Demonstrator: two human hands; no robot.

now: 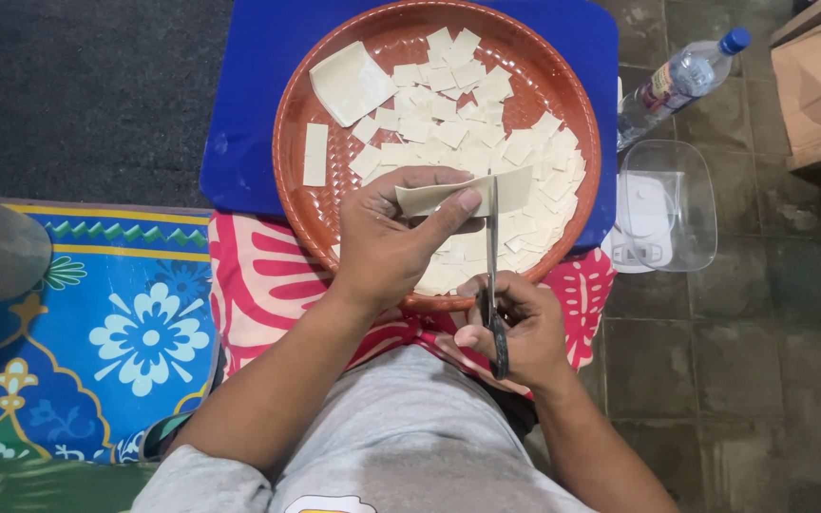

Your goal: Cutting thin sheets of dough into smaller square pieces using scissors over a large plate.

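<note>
A dark tiled floor (715, 380) with a flowered mat (125, 323) lies under the seated person. Nearest, the right hand (515, 332) is closed through the handles of scissors (493, 275), whose blades point up and cut into a pale dough strip (467, 193). The left hand (391, 237) pinches that strip above the orange tray (296, 142), full of cut dough squares (467, 123). Further right stand a clear lid (686, 204) and a water bottle (677, 81).

Labelled clear bottle (678, 81), upper right
</note>
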